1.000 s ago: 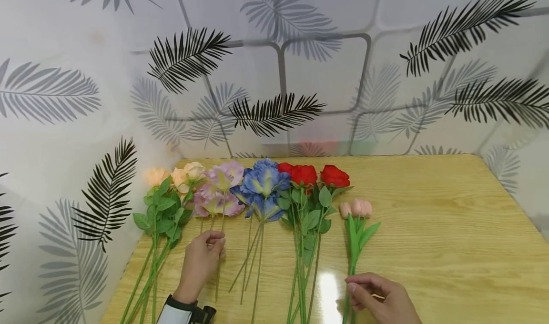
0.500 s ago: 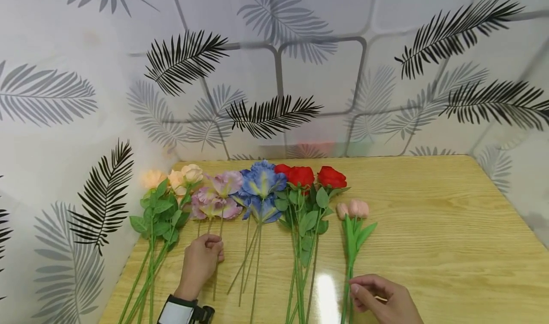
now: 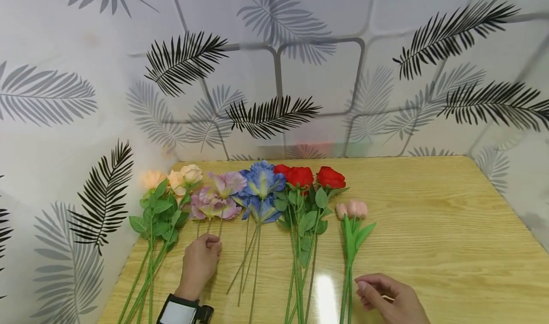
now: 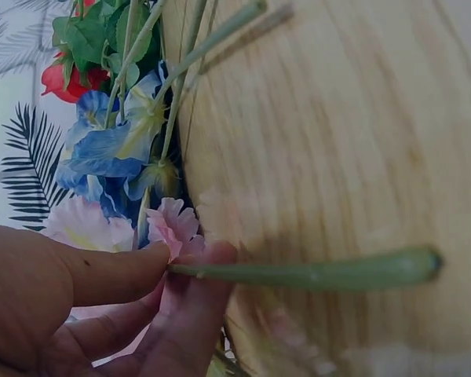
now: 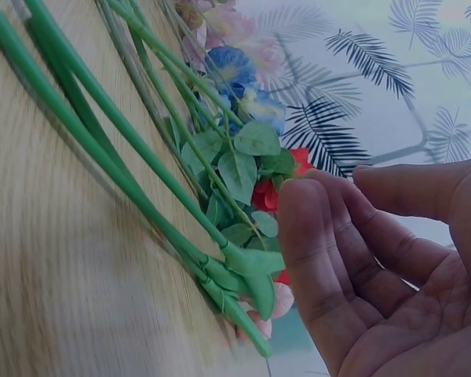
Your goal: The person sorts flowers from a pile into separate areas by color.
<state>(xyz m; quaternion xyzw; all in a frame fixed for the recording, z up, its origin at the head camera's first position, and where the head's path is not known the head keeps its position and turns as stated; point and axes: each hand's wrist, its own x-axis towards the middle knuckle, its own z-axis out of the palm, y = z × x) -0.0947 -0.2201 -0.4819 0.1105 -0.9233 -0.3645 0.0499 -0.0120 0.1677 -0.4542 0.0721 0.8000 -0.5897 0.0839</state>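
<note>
My left hand [image 3: 200, 262] pinches the stem of a lilac artificial flower [image 3: 229, 183] between thumb and fingers. In the left wrist view the cut end of that green stem [image 4: 322, 273] points away from my fingertips. Other lilac blooms [image 3: 210, 209] lie around it on the table. At the right, pink artificial tulips [image 3: 357, 209] lie with their green leaves and stems towards me. Just right of those stems is my right hand [image 3: 388, 298], its fingers loosely bent. The right wrist view has nothing between thumb and fingers, with the tulip stems [image 5: 125, 169] apart from them.
Bunches lie in a row on the wooden table [image 3: 442, 233]: peach roses [image 3: 177, 178] far left, blue flowers [image 3: 262, 186] in the middle, red roses [image 3: 300, 176] beside them. A leaf-patterned curtain [image 3: 317, 76] hangs behind the table.
My right hand has let go of the tulip stems and drawn slightly to the right. My left hand stays on the lilac flower's stem. The head view has shifted a little.
</note>
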